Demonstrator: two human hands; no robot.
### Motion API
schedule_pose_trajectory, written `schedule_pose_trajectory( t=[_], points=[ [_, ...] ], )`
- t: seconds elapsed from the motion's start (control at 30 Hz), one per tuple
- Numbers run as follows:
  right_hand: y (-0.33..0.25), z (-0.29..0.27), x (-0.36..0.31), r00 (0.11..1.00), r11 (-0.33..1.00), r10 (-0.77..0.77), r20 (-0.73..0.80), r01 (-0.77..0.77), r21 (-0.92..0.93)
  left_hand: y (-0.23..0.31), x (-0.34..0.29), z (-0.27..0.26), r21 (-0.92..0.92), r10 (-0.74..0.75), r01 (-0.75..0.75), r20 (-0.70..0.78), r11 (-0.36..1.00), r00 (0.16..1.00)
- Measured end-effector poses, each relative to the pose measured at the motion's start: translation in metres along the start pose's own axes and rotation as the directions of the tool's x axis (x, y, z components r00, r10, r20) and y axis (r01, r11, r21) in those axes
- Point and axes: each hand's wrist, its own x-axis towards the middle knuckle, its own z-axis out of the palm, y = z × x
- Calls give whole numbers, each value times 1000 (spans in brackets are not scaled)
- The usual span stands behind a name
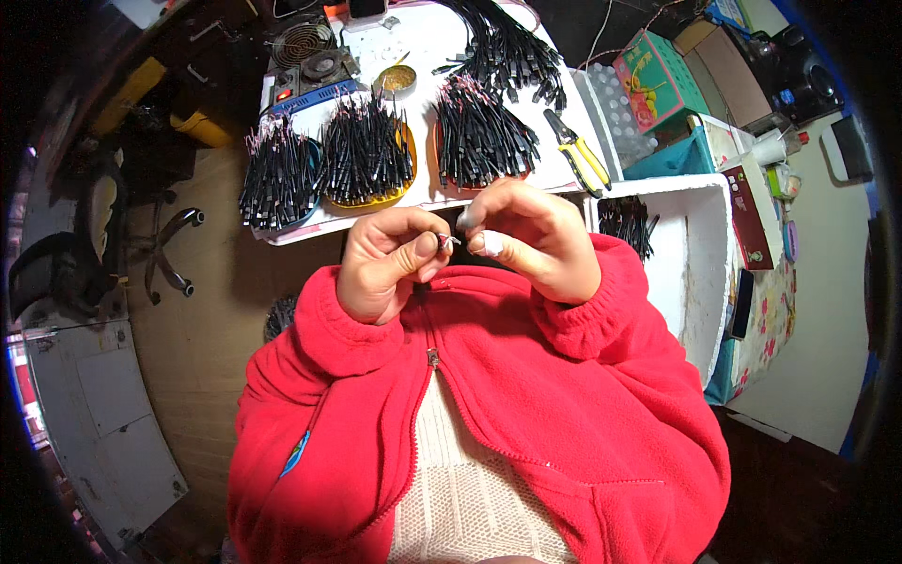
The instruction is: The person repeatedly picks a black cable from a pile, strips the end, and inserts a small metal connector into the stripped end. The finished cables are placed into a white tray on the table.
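Observation:
In front of my chest, my left hand is closed, thumb against fingers, on a cable end; short reddish and pale wires stick out of it toward the right. Most of that cable is hidden by the hand. My right hand is just to the right, curled, with white wrapping on the thumb and index fingertips. These two tips stand apart beside the wire ends, and I see nothing between them. Beyond my hands, bundles of short black cables fill a blue container, a yellow container and a red-orange container.
Yellow-handled wire strippers lie on the white table. More black cables lie farther back. A round tin and a fan device are also there. At right, a white foam box holds some cables.

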Motion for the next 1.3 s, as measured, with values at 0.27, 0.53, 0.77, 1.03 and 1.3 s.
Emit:
schedule_pose_trajectory(
  t=[0.27,0.53,0.77,1.03,1.3],
  points=[
    [-2,-2,10,784,573,-592,189,574,-585,-4,2,4,-325,-213,235,101,916,972],
    [10,21,0,959,972,-207,-195,224,74,1,4,11,53,-23,23,-2,998,1000],
    [19,-12,13,953,940,-303,-26,295,-171,12,8,7,325,51,-33,-46,945,998],
    [27,-14,25,944,941,-312,-106,291,-172,17,26,7,407,-4,27,-58,913,998],
    [27,-45,34,958,995,-86,-273,98,33,60,62,19,651,113,60,-222,757,969]
  ],
)
